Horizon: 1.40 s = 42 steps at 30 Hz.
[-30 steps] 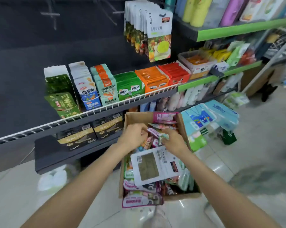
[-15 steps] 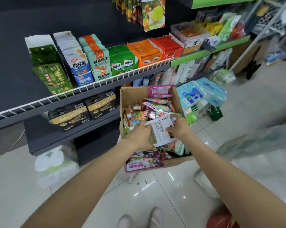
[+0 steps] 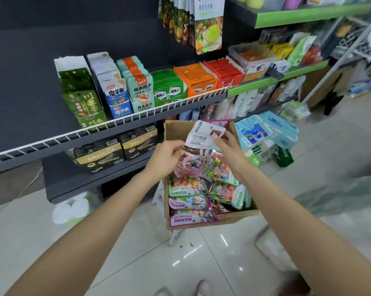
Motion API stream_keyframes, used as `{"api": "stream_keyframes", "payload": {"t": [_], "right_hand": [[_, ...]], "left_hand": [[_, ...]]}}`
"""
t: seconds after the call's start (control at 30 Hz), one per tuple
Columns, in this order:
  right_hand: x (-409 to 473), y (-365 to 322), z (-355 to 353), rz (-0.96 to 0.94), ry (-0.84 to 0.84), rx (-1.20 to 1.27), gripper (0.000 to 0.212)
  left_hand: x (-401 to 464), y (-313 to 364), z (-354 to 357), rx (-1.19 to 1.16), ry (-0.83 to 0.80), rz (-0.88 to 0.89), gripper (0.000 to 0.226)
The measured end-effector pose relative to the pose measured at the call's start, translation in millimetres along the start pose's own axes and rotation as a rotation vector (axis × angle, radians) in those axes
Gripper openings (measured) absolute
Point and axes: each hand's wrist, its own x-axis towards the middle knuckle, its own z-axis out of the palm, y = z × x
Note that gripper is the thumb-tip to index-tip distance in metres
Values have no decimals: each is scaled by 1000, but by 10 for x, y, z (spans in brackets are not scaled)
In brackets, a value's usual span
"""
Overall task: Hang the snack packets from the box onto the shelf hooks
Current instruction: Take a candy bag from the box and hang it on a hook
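White packet [image 3: 203, 136] now lifted above box [image 3: 242, 216]; left hand [image 3: 168, 157] and right hand [image 3: 228, 146] pinch its side edges.

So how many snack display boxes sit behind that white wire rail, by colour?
Dark green box: 1
Blue-and-white box: 1
Teal box: 1
Bright green box: 1
Orange box: 1
Red box: 1
Total: 6
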Motion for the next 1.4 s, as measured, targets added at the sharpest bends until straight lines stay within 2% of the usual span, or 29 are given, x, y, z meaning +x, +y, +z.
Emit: {"api": "stream_keyframes", "payload": {"t": [0.1,0.17,0.27,0.4,0.53,0.63,0.8,0.87,0.93,1.03,1.2,1.4], "right_hand": [[38,-15,45,-81,40,33,29],[63,-57,43,-115,97,80,24],[182,-59,-4,-182,185,-114,23],[353,-63,-94,-227,226,-285,21],[518,-71,-114,-282,160,-311,17],[675,-104,-103,-284,127,-313,20],[904,-162,-95,-310,55,-338,19],[955,-192,-88,-313,24,-346,19],[997,-203,-93,-322,-2,-342,20],[1041,-214,-122,-328,-9,-336,21],[1019,-218,-153,-316,40,-295,21],[831,-420,-168,-330,72,-168,17]], "left_hand": [[41,-36,-29,-192,-89,-148,15],[108,-98,-49,-202,-62,-225,16],[209,-239,-120,29,28,-256,24],[293,-419,-119,297,-42,-266,34],[436,-475,18,546,-36,-268,31],[581,-392,177,783,-53,-295,41],[789,-362,411,927,-89,-413,46],[799,-388,459,868,-47,-462,48],[767,-436,467,739,6,-495,40],[712,-469,382,522,171,-416,15],[702,-208,45,93,237,-347,9],[640,150,-386,-92,385,-280,3]]}}
